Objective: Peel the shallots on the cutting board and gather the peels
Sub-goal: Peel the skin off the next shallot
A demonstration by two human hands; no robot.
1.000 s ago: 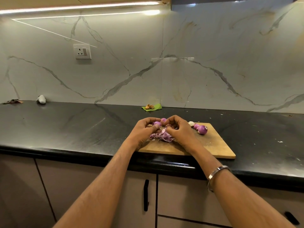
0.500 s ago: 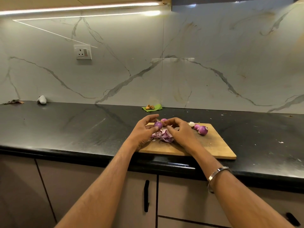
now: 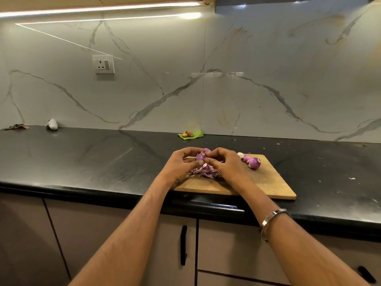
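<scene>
both hands (image 3: pixel 206 165) pinch a shallot (image 3: pixel 200 156) above the peels (image 3: pixel 205 171).

The cutting board (image 3: pixel 266 182) is lying on the counter (image 3: pixel 82 157) near its front edge, right of centre. The left hand (image 3: pixel 181 166) and right hand (image 3: pixel 226 164) are meeting over the board's left part, holding a shallot (image 3: pixel 200 156) between their fingertips. Just below it, the peels (image 3: pixel 204 172) are sitting in a heap on the board. Another shallot (image 3: pixel 207 150) is peeking out behind the hands. To the right, three more shallots (image 3: pixel 254 162) are lying together near the board's back edge. Behind the board, a leaf (image 3: pixel 195 134) is resting against the wall (image 3: pixel 268 58). A socket (image 3: pixel 103 64) is sitting on the wall, further left.
</scene>
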